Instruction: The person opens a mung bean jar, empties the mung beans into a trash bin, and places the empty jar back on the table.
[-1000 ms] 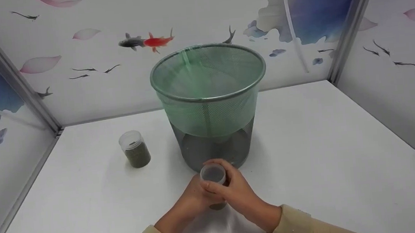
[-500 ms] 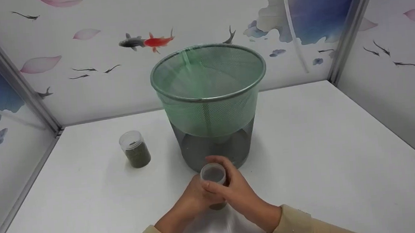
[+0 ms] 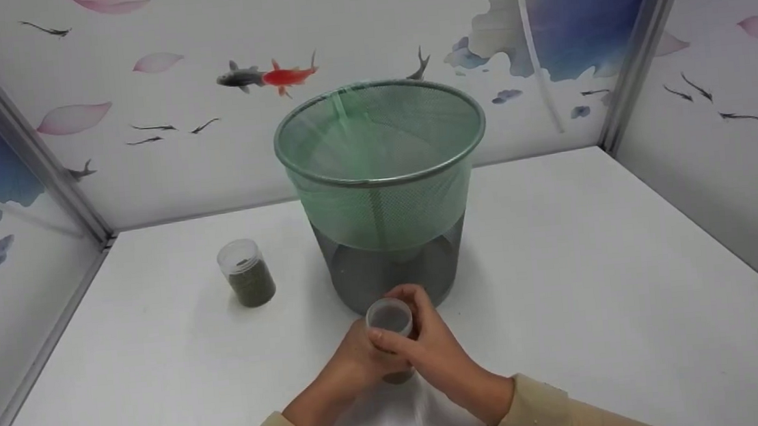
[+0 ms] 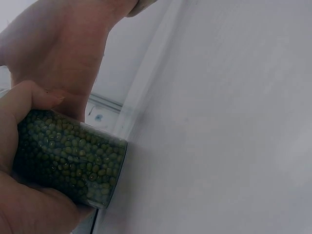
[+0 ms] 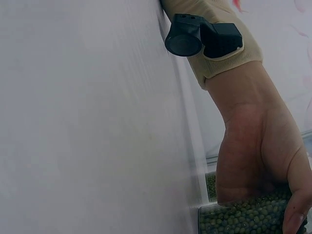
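Observation:
A clear jar [image 3: 389,318] of green mung beans stands upright on the table in front of the basket. My left hand [image 3: 357,355] grips its body from the left; in the left wrist view the beans [image 4: 73,156] show between thumb and palm. My right hand [image 3: 440,348] holds the jar's upper part from the right, thumb and fingers curled about the pale round top. Most of the jar's sides are hidden by the hands in the head view. A second jar of mung beans [image 3: 251,282], part full, stands to the left and also appears in the right wrist view.
A tall mesh wastebasket [image 3: 392,280] with a green bag [image 3: 386,212] folded over its rim stands just behind the hands. The white table [image 3: 597,276] is bounded by printed panels [image 3: 349,23] at the back and sides.
My right fingers have lifted and shifted slightly around the jar's top, now curled closer to it. The left hand, both jars and the basket have stayed in place.

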`<move>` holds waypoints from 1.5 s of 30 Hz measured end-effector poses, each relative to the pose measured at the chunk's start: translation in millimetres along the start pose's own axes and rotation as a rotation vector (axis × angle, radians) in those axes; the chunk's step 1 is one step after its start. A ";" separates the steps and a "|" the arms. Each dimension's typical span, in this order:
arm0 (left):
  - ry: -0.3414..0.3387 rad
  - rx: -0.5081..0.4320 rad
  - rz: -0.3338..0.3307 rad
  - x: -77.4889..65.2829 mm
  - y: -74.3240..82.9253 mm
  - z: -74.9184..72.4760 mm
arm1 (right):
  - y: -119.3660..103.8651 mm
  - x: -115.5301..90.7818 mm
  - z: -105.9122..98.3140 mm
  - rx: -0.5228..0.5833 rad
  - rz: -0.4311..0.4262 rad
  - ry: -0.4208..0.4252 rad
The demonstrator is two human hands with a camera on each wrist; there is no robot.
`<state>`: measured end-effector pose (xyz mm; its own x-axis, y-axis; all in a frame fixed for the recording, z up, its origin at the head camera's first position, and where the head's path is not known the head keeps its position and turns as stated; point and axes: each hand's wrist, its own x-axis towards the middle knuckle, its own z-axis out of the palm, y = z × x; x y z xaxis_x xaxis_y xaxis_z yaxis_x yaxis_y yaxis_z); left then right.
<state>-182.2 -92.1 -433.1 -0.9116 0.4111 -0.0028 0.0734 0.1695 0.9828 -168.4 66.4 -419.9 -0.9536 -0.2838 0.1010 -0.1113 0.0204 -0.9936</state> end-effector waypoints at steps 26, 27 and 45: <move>0.010 0.012 -0.015 0.3 0.0 -0.2 | 1.3 0.0 0.3 -0.029 -0.008 0.017; 0.010 0.012 -0.014 0.4 -0.1 -0.2 | 1.2 0.1 0.4 -0.030 -0.008 0.016; -0.005 0.003 -0.009 1.0 -0.4 -1.1 | -0.2 -0.3 0.4 0.035 0.001 -0.049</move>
<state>-183.6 -92.8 -433.3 -0.9101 0.4142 -0.0130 0.0660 0.1757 0.9822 -167.9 66.1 -419.8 -0.9386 -0.3308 0.0983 -0.0998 -0.0126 -0.9949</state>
